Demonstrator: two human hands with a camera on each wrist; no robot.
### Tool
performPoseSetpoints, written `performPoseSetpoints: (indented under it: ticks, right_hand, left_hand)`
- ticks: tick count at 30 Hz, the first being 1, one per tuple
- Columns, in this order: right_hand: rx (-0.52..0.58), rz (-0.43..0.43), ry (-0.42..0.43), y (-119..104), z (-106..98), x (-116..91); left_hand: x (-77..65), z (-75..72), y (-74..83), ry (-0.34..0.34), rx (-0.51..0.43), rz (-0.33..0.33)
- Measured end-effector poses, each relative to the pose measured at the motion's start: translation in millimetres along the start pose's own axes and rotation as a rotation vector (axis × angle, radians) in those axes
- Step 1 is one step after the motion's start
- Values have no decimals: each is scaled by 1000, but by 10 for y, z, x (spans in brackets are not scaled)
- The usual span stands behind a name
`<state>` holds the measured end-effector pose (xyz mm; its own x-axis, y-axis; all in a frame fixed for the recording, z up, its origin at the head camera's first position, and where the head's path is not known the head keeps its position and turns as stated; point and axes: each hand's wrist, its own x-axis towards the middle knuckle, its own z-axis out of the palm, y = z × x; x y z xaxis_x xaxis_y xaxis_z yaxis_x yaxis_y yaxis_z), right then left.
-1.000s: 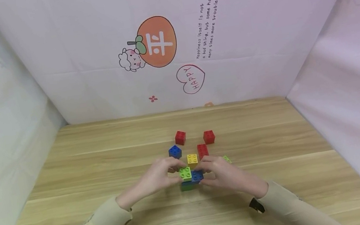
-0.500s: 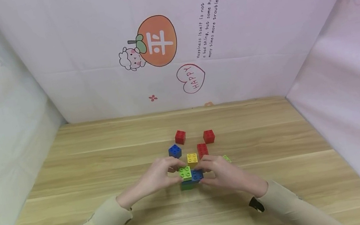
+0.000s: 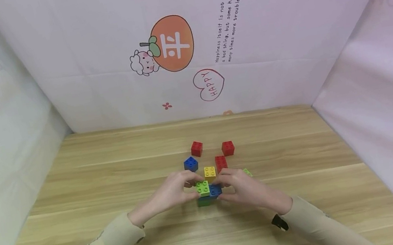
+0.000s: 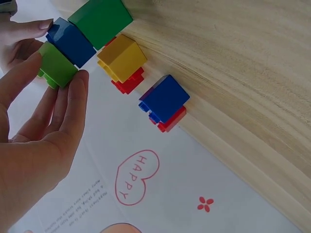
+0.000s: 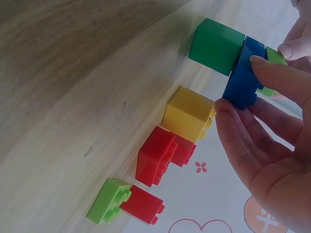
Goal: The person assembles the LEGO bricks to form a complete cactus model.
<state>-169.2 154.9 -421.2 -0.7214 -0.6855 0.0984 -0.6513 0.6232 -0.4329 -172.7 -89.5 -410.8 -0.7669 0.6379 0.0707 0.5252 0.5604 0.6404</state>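
A small stack of toy building bricks stands in front of me: a dark green brick (image 5: 217, 46) at the bottom, a longer blue brick (image 5: 243, 75) over it, and a light green brick (image 3: 202, 188) on top at the left. My left hand (image 3: 175, 190) pinches the light green brick between thumb and fingers. With thumb and fingers, my right hand (image 3: 245, 188) grips the right end of the blue brick, which juts out past the dark green one. Studs show on the bare part of the blue brick in the head view.
Behind the stack sit a yellow brick (image 3: 210, 172), a longer red brick (image 3: 221, 163), a small blue brick (image 3: 190, 164) and two square bricks, one red brick (image 3: 196, 148) left, another red brick (image 3: 228, 148) right. Another light green brick (image 5: 109, 201) lies right, partly hidden in the head view.
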Motion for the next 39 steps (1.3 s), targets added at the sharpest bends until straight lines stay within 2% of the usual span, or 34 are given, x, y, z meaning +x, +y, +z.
performPoseSetpoints:
  ticks: [10,39]
  right_hand:
    - [1,4,-4,-9,-3,0]
    - [-2,-17,12,-1,-2,16]
  left_hand:
    - [2,-2,3,-9,9,0]
    - [27,6,25,12,51,79]
